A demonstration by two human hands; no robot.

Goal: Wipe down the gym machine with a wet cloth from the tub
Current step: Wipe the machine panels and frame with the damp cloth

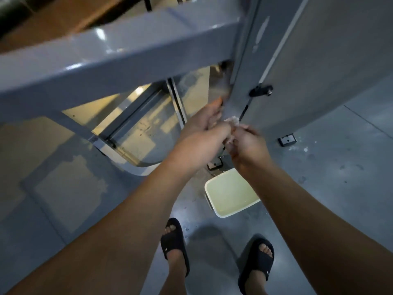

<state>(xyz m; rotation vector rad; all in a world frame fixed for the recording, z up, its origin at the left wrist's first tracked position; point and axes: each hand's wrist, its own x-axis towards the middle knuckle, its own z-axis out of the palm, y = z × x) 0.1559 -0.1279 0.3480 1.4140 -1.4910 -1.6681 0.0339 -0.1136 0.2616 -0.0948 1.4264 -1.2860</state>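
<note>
Cloth (pixel 233 120), one, crumpled white, pinched between curled left hand (pixel 200 139) and right hand (pixel 249 144); one white plastic tub (pixel 208 191) at six o'clock.

Both hands meet over a small white cloth (pixel 232 122) – the left hand (pixel 204 135) and right hand (pixel 249 145) each grip it, just beside the grey upright of the gym machine (pixel 106 56). Below them, a pale tub (pixel 208 193) sits on the wet grey floor (pixel 329 177), near two feet in black sandals (pixel 174 244) – the picture is slightly blurred.
</note>
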